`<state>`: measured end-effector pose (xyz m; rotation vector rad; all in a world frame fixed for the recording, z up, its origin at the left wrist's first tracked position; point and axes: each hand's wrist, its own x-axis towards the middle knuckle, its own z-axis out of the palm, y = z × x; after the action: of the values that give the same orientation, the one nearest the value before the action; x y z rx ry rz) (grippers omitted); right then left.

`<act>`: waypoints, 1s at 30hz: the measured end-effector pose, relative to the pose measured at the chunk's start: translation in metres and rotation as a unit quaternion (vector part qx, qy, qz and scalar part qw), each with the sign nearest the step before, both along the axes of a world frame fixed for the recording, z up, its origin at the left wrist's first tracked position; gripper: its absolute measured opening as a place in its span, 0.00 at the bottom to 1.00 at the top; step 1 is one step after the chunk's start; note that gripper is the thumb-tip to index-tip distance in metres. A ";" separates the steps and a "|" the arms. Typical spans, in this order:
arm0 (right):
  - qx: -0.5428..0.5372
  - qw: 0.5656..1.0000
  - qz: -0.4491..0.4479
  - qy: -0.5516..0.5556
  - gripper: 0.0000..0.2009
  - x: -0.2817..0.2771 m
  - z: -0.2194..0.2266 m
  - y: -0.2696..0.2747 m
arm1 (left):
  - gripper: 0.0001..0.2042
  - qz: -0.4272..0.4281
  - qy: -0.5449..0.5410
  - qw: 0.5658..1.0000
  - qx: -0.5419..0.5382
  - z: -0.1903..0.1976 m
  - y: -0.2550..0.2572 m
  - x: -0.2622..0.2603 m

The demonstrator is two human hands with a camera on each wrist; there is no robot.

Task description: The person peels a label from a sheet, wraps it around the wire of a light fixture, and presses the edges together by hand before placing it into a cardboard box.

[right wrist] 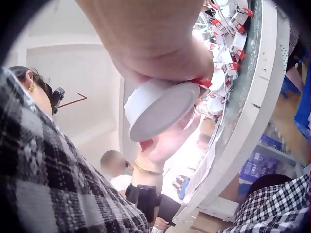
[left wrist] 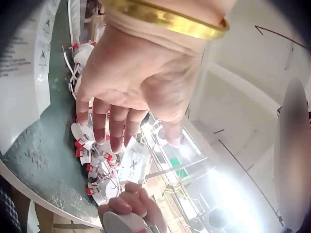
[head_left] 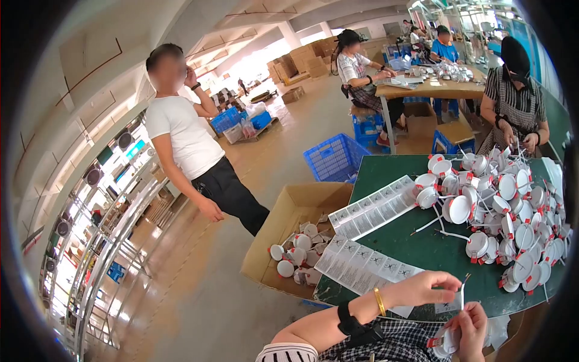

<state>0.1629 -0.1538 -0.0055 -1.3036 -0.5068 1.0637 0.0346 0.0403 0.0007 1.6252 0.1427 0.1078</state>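
Observation:
My right hand (head_left: 474, 326) grips a round white downlight (right wrist: 163, 111) with red-tipped spring clips, low at the table's front edge. From that hand a white label (left wrist: 134, 161) with printed symbols stands up, and a cable end with bare wire tips (head_left: 466, 278) shows above it. My left hand (head_left: 425, 288) is close to the label and wire, its fingers extended together. In the left wrist view its palm faces the camera, thumb apart, with nothing in its grasp. Printed label sheets (head_left: 362, 265) lie on the green table (head_left: 386, 171) beside my left forearm.
A large pile of downlights (head_left: 512, 223) covers the table's right side. A cardboard box (head_left: 259, 259) with white lamp parts stands at its left, and a blue crate (head_left: 335, 157) behind. A standing person (head_left: 187, 133) is at left; a seated person (head_left: 515, 102) works across the table.

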 end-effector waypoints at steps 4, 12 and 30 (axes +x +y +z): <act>0.040 0.998 0.058 -0.005 0.03 -0.002 0.002 -0.001 | 0.15 -0.003 0.051 0.996 0.073 0.007 -0.015 0.009; 0.069 0.982 0.097 -0.144 0.05 -0.001 -0.001 0.000 | 0.13 0.048 -0.019 0.979 0.199 0.010 -0.027 0.002; 0.049 0.987 0.070 -0.139 0.06 0.011 0.011 0.009 | 0.14 0.144 0.107 0.984 -0.010 0.001 -0.044 -0.018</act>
<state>0.1739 -0.1446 0.0056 -1.3503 -0.8613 0.9633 0.0166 -0.0035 0.0017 1.5847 0.5420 0.1525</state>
